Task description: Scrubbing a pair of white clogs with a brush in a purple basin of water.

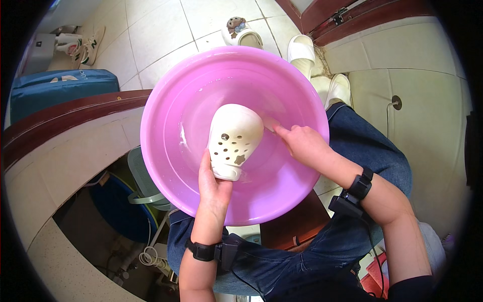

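A white clog (236, 132) with round holes, a dark round charm and a brownish star-like patch is tilted over the pink basin (171, 186). My left hand (214, 186) grips it at the heel strap end, thumb along its left side. Beside the clog's right edge, my right hand (301, 143) is closed, its index finger stretched toward the shoe. A pale, slim thing (270, 122) shows at that fingertip, partly hidden by the hand; its kind is unclear. Shallow water glints inside the basin.
Another white clog (241, 34) with a brown bear charm stands on the tiles beyond the basin. White slippers (301, 49) are on my feet. A teal case (63, 90) lies far left, near sneakers (92, 46). A green-grey basket (143, 176) and blue basin (118, 206) sit left.
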A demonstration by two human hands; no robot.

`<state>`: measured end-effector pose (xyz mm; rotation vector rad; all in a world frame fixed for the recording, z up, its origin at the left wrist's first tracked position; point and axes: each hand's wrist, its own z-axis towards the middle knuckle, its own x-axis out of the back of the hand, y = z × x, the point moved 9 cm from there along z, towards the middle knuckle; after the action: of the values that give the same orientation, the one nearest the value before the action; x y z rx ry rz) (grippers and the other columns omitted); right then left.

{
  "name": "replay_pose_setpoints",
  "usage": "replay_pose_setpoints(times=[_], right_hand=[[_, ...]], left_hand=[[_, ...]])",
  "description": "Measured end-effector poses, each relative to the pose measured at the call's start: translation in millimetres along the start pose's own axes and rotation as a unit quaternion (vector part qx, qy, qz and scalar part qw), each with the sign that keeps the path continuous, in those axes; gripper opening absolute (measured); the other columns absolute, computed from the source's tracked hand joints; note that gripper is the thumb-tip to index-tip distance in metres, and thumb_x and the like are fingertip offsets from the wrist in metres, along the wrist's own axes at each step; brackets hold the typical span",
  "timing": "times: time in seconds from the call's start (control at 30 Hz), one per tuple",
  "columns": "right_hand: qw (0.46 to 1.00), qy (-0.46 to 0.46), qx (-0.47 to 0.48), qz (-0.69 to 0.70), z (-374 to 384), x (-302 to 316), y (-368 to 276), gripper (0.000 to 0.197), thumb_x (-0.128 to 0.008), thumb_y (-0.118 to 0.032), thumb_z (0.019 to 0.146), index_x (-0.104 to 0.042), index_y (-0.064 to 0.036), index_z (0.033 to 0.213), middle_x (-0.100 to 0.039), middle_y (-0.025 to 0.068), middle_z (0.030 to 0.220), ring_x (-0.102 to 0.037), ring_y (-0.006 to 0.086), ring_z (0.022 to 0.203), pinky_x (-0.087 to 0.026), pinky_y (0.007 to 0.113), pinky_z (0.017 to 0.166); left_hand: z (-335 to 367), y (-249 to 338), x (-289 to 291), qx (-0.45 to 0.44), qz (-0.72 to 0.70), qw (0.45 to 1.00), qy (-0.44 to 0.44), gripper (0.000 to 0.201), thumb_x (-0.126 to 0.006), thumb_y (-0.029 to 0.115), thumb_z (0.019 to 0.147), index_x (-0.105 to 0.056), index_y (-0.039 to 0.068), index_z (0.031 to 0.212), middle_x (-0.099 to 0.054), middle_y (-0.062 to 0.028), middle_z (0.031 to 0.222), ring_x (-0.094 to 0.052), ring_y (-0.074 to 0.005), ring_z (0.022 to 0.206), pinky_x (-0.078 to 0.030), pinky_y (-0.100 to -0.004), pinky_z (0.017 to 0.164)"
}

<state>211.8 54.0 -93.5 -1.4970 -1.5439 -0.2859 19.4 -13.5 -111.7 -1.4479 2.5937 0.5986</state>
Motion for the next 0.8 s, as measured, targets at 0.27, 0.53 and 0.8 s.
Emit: replay_pose_setpoints(times=[0.27, 0.53, 0.8], right_hand=[[0.994, -0.079, 0.006, 0.074, -0.9, -13.0, -9.8, 0.034, -0.05, -0.01, 0.085, -0.054, -0.0083, 0.119, -0.062, 0.0214, 0.074, -0.062, 0.0389, 0.068, -0.05, 0.049, 0.065], [0.916, 0.117, -0.023, 0.382, 6.8, 47.3, -4.2, 0.041, -0.047, -0.009, 0.091, -0.048, -0.0107, 0.131, -0.064, 0.0229, 0.089, -0.064, 0.0193, 0.067, -0.049, 0.032, 0.067], [0.917, 0.111, 0.065, 0.378, 1.5, 59.8, -25.2, 0.045, -0.049, -0.002, 0.089, -0.047, -0.0114, 0.133, -0.056, 0.0138, 0.067, -0.04, 0.0065, 0.055, -0.04, 0.023, 0.055]], left_hand=[[-0.9, 1.2, 1.9, -0.01, 0.001, 1.0, 0.008, 0.038, -0.038, 0.025, 0.098, -0.046, 0.001, 0.127, -0.053, -0.0112, 0.126, -0.053, -0.0244, 0.115, -0.044, -0.0393, 0.097], [4.0, 4.7, 8.6, -0.038, -0.019, 0.999, -0.006, 0.041, -0.033, 0.027, 0.1, -0.039, 0.001, 0.131, -0.049, -0.0135, 0.13, -0.05, -0.0282, 0.118, -0.042, -0.0429, 0.1], [6.6, 5.6, 13.0, -0.054, -0.008, 0.999, -0.001, 0.041, -0.035, 0.028, 0.099, -0.041, 0.001, 0.13, -0.049, -0.0131, 0.13, -0.05, -0.0277, 0.118, -0.043, -0.0426, 0.099]])
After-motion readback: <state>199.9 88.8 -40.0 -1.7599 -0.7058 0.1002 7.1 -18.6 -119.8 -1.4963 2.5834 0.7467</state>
